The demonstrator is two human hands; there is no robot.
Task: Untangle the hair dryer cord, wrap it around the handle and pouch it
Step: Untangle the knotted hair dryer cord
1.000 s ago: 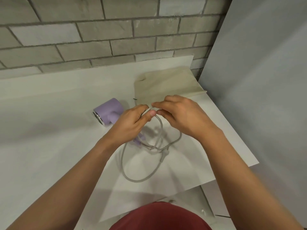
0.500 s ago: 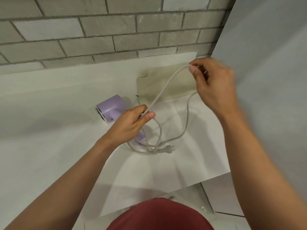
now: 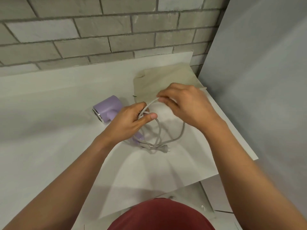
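Note:
A lilac hair dryer (image 3: 107,109) lies on its side on the white table (image 3: 49,130), its handle running under my left hand (image 3: 131,121). That hand grips the handle together with loops of the grey cord (image 3: 180,135). My right hand (image 3: 184,103) pinches the cord just right of the left hand, above the table. Slack cord hangs in loops down to the plug (image 3: 165,148), which lies on the table. A flat beige pouch (image 3: 164,77) lies behind my hands, partly hidden by the right one.
A grey brick wall (image 3: 99,30) backs the table and a plain grey panel (image 3: 257,80) stands at the right. The table's right edge (image 3: 232,127) runs close to my right forearm. My red shirt (image 3: 162,214) shows at the bottom.
My right hand, which had pulled the cord up and to the right over the pouch, has come back down beside the left hand, laying a further loop of cord at the handle.

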